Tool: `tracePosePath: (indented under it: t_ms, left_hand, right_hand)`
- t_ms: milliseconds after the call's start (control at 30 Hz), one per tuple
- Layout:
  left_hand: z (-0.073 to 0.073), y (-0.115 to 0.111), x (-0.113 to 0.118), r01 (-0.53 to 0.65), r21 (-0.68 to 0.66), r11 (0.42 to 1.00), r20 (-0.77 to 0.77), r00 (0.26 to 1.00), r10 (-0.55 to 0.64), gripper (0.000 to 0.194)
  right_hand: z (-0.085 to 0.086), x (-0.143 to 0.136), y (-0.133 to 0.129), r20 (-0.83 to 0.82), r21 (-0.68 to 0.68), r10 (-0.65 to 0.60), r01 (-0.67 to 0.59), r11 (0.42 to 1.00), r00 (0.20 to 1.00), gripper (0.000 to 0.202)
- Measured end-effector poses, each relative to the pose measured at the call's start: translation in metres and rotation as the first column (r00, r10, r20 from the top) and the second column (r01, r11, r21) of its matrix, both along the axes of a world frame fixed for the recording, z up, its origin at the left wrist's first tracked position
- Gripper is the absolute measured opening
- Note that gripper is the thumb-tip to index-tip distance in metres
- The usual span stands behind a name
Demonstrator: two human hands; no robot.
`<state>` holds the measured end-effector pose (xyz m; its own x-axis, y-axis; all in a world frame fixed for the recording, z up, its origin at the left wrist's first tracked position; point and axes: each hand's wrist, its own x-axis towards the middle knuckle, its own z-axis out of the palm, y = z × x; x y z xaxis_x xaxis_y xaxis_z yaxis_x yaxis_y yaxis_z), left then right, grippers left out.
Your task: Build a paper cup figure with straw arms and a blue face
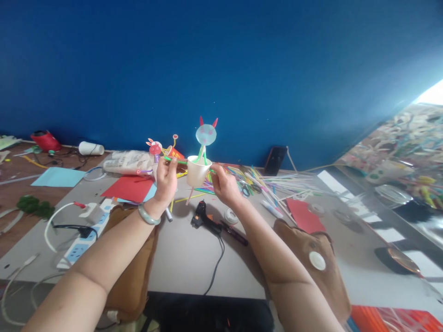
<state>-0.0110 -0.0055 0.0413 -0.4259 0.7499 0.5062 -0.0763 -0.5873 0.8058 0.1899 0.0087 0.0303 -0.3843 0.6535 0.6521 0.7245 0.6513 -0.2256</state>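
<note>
A white paper cup [199, 173] is held up in front of me, above the table. Out of its mouth rise green and white straws, topped by a pale round paper face [206, 134] with red pointed ears. My left hand [166, 177] pinches a green straw [178, 161] that sticks out of the cup's left side. On the other side, my right hand [224, 183] grips a short green straw end [211, 171] against the cup's wall. A pinkish straw [189, 196] hangs below the cup. Whether the two green side pieces are one straw is hidden by the cup.
Below the cup lies a black glue gun [204, 219] with its cord, beside a dark pen [234, 233] and tape roll [230, 216]. Loose straws [287, 182] spread behind. A power strip [83, 240] is at left, a phone [275, 160] leans on the blue wall.
</note>
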Motion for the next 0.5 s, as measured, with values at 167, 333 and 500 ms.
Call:
tracePosePath:
  t_ms: [167, 333, 500]
  left_hand:
    - [0.0004, -0.0002, 0.0009, 0.003, 0.000, 1.000, 0.014, 1.000, -0.003, 0.039]
    - [-0.0035, 0.0019, -0.0032, 0.026, -0.022, 0.999, 0.035, 0.999, -0.025, 0.038]
    - [-0.0046, 0.0034, -0.0056, 0.025, -0.026, 0.999, 0.060, 0.998, -0.023, 0.038]
  right_hand:
    - [-0.0001, -0.0012, 0.0006, -0.048, -0.007, 0.032, -0.033, 0.999, 0.998, 0.026]
    - [0.0032, 0.0011, 0.0003, 0.032, -0.032, 0.010, -0.009, 0.999, 0.999, 0.026]
    - [0.0088, 0.0051, -0.0003, 0.084, -0.063, 0.079, -0.074, 0.995, 0.993, 0.029]
